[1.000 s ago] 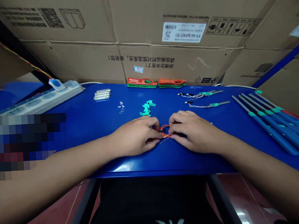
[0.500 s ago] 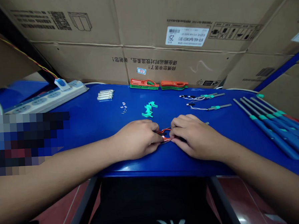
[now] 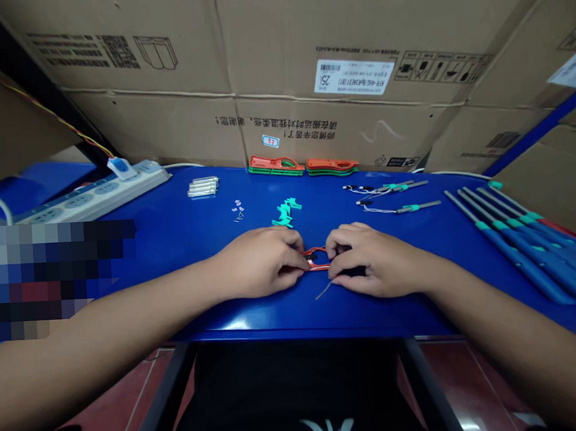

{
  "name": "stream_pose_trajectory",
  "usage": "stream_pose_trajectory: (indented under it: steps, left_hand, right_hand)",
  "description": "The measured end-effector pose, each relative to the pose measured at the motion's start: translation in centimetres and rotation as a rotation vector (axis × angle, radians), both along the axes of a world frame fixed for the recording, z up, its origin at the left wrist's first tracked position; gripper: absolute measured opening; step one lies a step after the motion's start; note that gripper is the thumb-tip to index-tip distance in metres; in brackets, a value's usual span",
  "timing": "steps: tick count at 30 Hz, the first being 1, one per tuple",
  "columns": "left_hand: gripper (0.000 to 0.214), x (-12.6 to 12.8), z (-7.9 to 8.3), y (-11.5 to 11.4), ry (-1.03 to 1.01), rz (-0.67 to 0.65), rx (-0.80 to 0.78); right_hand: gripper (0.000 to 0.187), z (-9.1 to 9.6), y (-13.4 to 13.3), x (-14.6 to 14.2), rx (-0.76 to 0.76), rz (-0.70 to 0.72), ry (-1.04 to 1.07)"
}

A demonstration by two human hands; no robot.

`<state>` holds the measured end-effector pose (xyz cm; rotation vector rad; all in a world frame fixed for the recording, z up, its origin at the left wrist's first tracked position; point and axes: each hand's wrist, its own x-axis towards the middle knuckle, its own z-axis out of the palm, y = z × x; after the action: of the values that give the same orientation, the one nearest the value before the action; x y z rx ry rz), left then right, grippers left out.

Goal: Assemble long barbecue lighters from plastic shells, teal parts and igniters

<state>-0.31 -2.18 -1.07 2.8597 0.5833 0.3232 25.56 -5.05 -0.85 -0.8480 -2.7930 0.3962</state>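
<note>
An orange plastic lighter casing (image 3: pixel 318 266) with an oval opening lies low over the blue table, between my two hands. My left hand (image 3: pixel 264 263) is closed on its left end, thumb and fingers pinching it near a small dark part. Around the right end, the fingers of my right hand (image 3: pixel 367 257) are bent and pinched together. A thin grey wire (image 3: pixel 323 291) sticks out from under the right fingertips towards the lower left. Both ends of the casing are hidden by my fingers.
Behind my hands lie green clips (image 3: pixel 284 212), small metal bits (image 3: pixel 238 209) and silvery cylinders (image 3: pixel 203 186). Stacked orange and green casings (image 3: pixel 276 166) stand by the cardboard (image 3: pixel 177 125). Wired metal rods (image 3: pixel 417 207) and blue-handled lighters (image 3: pixel 521 248) lie right; a power strip (image 3: pixel 98 193) left.
The grey wire now points down and left from my right fingertips, away from the casing's edge. My right fingers have shifted slightly; my left hand still pinches the casing. The view has tilted a little upward.
</note>
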Motion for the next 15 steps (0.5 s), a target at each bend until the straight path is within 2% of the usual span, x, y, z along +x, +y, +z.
stream_pose_trajectory:
  steps: [5,11,13,15]
  left_hand:
    - [0.024,-0.1,0.0,0.3,-0.002,-0.014,0.007]
    - [0.025,-0.1,0.2,0.6,-0.002,-0.057,-0.1]
    - [0.024,-0.5,0.6,1.1,-0.052,-0.068,-0.135]
    - [0.022,-1.3,1.2,2.3,-0.126,0.0,-0.13]
  right_hand:
    - [0.014,0.3,0.3,0.7,-0.012,0.028,-0.005]
    - [0.015,0.7,0.4,0.7,-0.034,0.04,0.039]
    - [0.024,0.7,0.5,0.7,-0.038,0.011,0.08]
    - [0.035,0.7,0.7,0.8,-0.018,-0.057,0.133]
